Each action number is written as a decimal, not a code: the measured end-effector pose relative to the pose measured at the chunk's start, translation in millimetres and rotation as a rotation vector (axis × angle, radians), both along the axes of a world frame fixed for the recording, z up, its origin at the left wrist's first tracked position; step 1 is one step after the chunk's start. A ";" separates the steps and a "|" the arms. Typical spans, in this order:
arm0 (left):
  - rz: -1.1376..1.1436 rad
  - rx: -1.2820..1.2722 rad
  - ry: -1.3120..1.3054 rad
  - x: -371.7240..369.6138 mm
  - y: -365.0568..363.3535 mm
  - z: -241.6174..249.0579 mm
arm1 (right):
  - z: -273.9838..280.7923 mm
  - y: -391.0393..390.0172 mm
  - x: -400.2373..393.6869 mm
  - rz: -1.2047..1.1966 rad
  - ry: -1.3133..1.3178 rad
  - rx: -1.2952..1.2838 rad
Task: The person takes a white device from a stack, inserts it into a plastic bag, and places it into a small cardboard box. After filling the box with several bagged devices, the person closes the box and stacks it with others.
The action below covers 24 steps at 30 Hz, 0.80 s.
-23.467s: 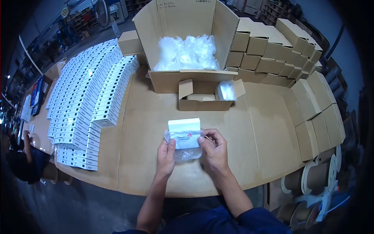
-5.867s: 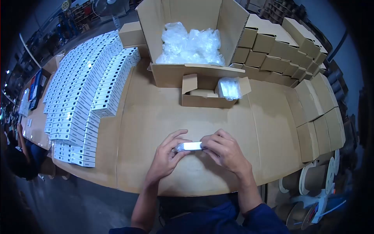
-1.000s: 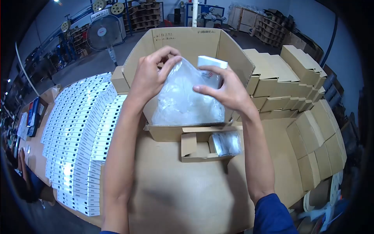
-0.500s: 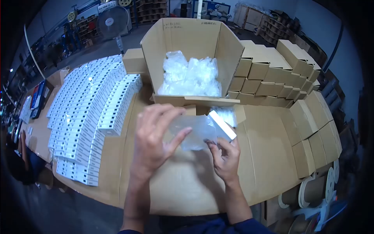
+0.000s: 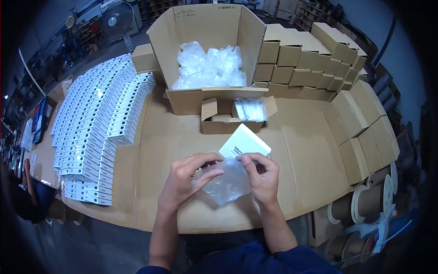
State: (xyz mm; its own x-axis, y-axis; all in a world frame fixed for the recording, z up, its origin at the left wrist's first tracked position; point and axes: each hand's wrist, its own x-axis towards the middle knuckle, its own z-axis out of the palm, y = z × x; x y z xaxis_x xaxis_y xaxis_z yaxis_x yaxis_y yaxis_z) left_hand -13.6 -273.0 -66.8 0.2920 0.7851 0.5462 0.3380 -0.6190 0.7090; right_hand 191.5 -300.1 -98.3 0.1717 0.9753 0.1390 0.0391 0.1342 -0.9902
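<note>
Between my hands a clear plastic bag (image 5: 225, 185) hangs with its top edge toward the small box. My left hand (image 5: 188, 177) is closed on the bag's upper left edge, index finger and thumb at the plastic. At the upper right corner, my right hand (image 5: 263, 179) pinches the bag between thumb and fingers. A flat white box (image 5: 245, 141) with printed dark lettering sits just beyond the fingertips, its lower corner behind the bag and partly hidden by my right fingers.
An open small carton (image 5: 220, 128) holds bagged packets (image 5: 251, 110). Behind it stands a large carton (image 5: 207, 27) of clear bags (image 5: 210, 66). Rows of white boxes (image 5: 86, 123) fill the left; brown boxes (image 5: 315, 59) are stacked at the right. A person's arm (image 5: 29, 178) shows far left.
The white box has turned from edge-on to show its printed face. Both hands have come closer together on the bag, which now hangs lower. The view has tilted downward.
</note>
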 end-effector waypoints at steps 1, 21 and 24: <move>0.007 -0.017 -0.022 1.2 -2.6 0.6 | -3.4 -2.0 -1.9 0.009 0.117 -0.006; 0.115 0.175 0.137 5.3 -11.6 -37.0 | -33.2 -34.9 -14.9 -0.175 -0.371 0.100; -0.029 -0.022 0.132 3.2 -15.8 -39.5 | -45.5 -34.0 -11.1 -0.180 -0.397 0.130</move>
State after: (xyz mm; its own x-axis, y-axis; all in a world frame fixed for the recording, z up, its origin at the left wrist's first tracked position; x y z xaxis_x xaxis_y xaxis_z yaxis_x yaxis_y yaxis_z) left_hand -10.4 -288.9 -106.2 0.3828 0.7865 0.4846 0.4112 -0.6148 0.6730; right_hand 180.3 -334.1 -143.8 0.2462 0.9049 0.3472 0.4461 0.2122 -0.8694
